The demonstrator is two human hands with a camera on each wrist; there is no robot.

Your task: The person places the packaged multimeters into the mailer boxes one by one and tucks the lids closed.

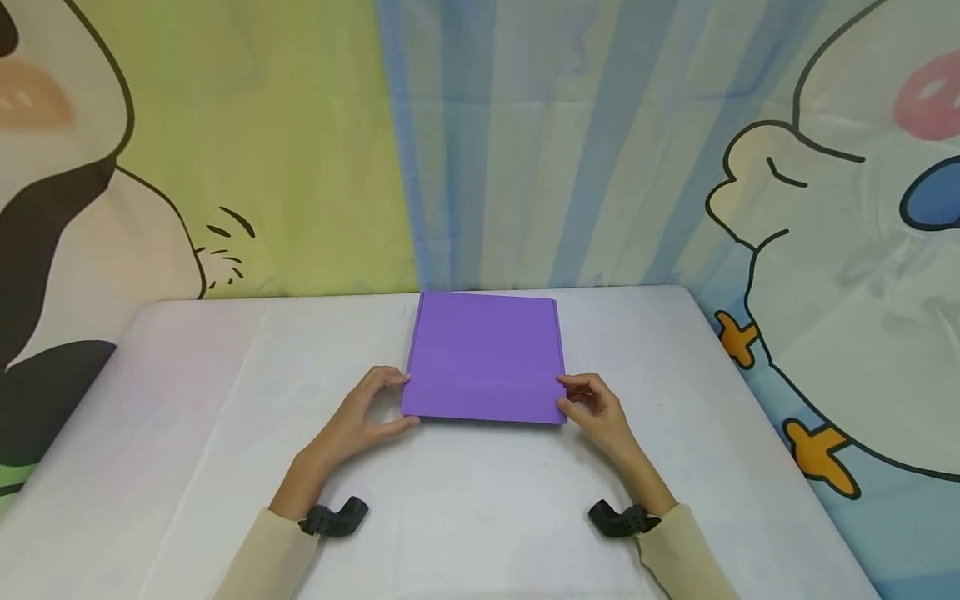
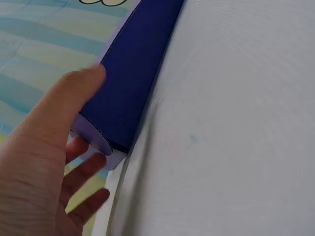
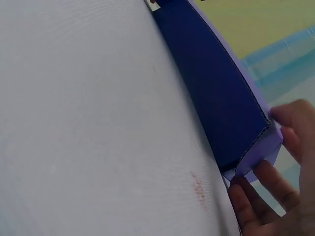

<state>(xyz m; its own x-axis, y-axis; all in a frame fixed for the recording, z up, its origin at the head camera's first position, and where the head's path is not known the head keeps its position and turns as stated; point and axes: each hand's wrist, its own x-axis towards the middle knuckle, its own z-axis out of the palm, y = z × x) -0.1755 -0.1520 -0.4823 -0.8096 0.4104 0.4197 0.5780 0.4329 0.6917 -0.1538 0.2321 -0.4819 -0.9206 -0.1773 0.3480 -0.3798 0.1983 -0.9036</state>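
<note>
A purple cardboard box [image 1: 484, 358] with a smooth, plain top lies on the white table. My left hand [image 1: 367, 408] holds its near left corner, thumb at the front edge and fingers along the left side. At the near right corner, my right hand [image 1: 600, 410] grips the box with thumb and bent fingers. The box's front side [image 2: 130, 73] looks dark blue in the left wrist view, with the left thumb at its upper edge. Raw corrugated edges show around the front side [image 3: 211, 83] in the right wrist view, near the right fingers.
The white table [image 1: 480, 508] spreads around the box, its far edge just behind it. A printed curtain [image 1: 540, 150] with cartoon animals hangs behind and to the right. Black wrist straps [image 1: 335, 518] with curved mounts sit on both wrists.
</note>
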